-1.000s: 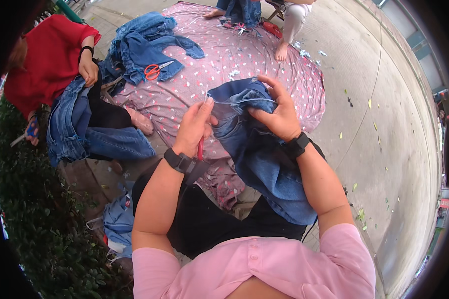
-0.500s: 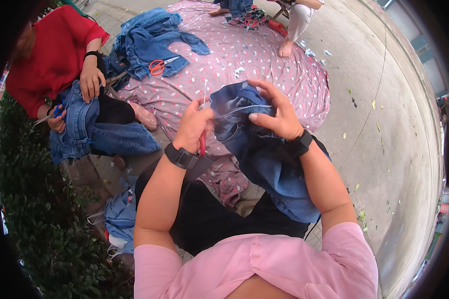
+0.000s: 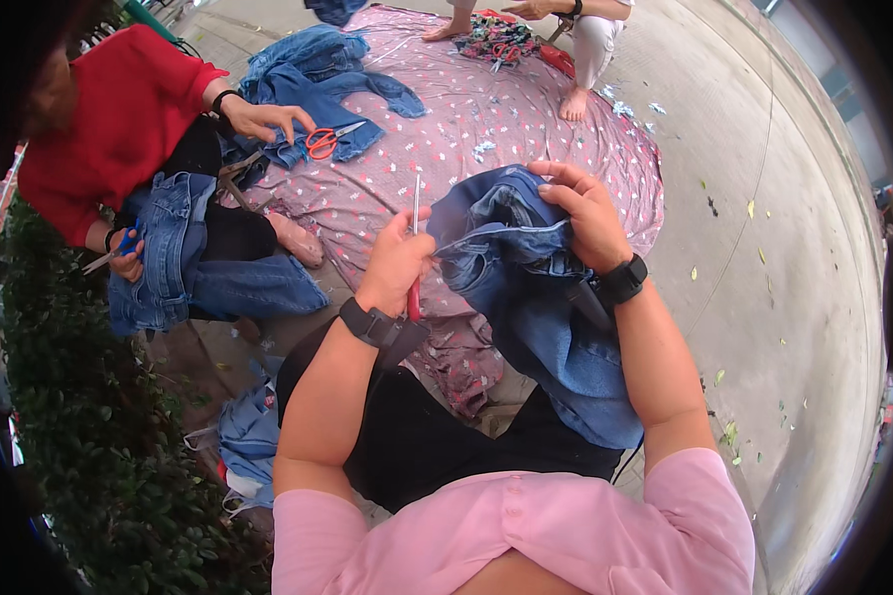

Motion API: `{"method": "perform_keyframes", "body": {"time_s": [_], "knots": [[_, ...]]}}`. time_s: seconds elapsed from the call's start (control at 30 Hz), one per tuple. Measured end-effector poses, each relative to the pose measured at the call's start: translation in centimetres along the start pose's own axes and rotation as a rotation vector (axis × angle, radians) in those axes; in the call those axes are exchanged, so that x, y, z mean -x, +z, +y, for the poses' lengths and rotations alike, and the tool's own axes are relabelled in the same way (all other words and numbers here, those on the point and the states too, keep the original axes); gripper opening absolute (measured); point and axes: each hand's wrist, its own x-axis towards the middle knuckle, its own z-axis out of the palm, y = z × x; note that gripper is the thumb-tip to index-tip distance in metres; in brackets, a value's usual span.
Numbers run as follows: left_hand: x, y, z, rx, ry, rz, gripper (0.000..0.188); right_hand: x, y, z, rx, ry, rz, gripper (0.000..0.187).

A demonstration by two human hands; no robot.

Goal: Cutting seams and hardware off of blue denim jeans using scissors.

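Note:
My left hand (image 3: 397,266) is closed around red-handled scissors (image 3: 416,198), their blades pointing away from me and the red handle below my palm. Its fingertips meet the edge of a pair of blue jeans (image 3: 575,347) draped over my lap. On the far right side of the waist opening, my right hand (image 3: 587,216) grips the bunched denim, thumb and fingers folded over it. The inside of the jeans shows between my hands, and a pale seam runs across it. Whether my left fingers also pinch the cloth is hard to see.
A patterned pink cloth (image 3: 437,129) covers the ground ahead, with a denim pile (image 3: 308,74) and orange-handled scissors (image 3: 321,144). At left, a co-worker in red (image 3: 119,129) holds blue-handled scissors (image 3: 129,240) over jeans. Another person sits beyond. Bushes (image 3: 89,436) line the left.
My right hand has shifted along the waist opening, its thumb now folded in, and the opening has turned. The co-worker's hand has left the lap jeans and reached to the orange-handled scissors.

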Motion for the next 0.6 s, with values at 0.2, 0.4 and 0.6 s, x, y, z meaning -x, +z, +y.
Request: {"method": "perform_keyframes", "body": {"time_s": [0.2,0.4,0.6], "knots": [[0.5,0.8,-0.1,0.035,0.049,-0.01,0.046,0.6,0.0,-0.7,-0.067,0.019,-0.033,0.038],[0.3,-0.1,0.6,-0.037,0.091,-0.014,0.044,0.3,0.7,-1.2,-0.123,0.007,-0.207,0.041],[-0.9,-0.7,-1.9,-0.202,0.199,-0.023,0.035,0.9,1.3,-1.1,0.011,0.006,-0.207,0.042]]}}
